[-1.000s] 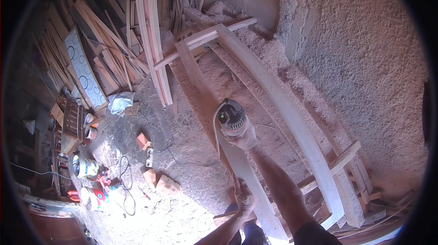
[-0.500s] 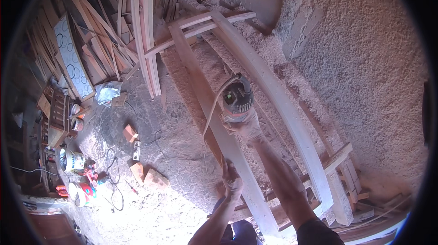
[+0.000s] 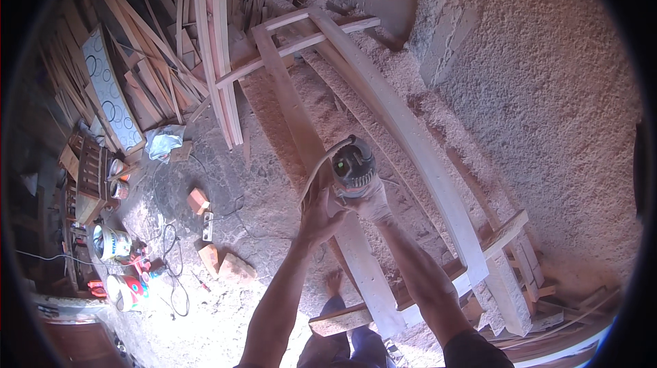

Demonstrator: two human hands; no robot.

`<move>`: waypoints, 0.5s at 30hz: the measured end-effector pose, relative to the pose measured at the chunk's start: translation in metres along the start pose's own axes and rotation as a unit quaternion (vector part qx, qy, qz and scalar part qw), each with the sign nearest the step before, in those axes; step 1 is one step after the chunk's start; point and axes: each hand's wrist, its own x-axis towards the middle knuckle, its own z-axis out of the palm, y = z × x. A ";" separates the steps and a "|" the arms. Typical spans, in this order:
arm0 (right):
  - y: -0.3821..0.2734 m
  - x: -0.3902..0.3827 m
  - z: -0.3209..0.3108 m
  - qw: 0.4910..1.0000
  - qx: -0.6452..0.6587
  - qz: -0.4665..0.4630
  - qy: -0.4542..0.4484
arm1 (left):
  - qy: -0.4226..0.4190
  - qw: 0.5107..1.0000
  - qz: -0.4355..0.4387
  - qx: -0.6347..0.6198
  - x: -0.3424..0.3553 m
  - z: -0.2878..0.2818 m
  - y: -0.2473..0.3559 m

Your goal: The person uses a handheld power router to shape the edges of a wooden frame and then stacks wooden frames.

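Note:
My right hand is wrapped round the lower body of a corded power tool, which has a round black vented top. Whether it is a sander or a router cannot be made out, as its base is hidden. The tool is over the left long board of a wooden frame. Close against the tool's left side is my left hand, thumb spread from its fingers, near the power cord. Its fingertips are partly lost beside the tool. The right long board runs alongside, to the right.
Crosspieces lie under the boards' far end; a beam crosses near my legs. Timber offcuts lean at far left. Buckets, a power strip, loose cable and wood blocks are on the left floor. A rough wall rises at right.
My left hand has left the near part of the left board and moved up beside the tool. The tool and my right hand have shifted slightly nearer to me.

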 end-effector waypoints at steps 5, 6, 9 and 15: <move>0.018 -0.010 0.006 0.998 -0.042 0.029 -0.032 | -0.064 0.996 0.051 -0.046 0.013 -0.005 0.012; 0.016 -0.013 0.009 0.998 -0.036 0.031 -0.030 | -0.059 0.995 0.049 -0.061 0.010 -0.003 0.012; 0.017 -0.024 0.004 0.998 -0.010 0.036 -0.049 | -0.052 0.966 -0.011 -0.253 -0.001 0.009 0.020; -0.002 -0.056 -0.016 0.994 0.050 0.044 -0.082 | -0.123 0.532 -0.287 -0.787 -0.024 0.022 0.034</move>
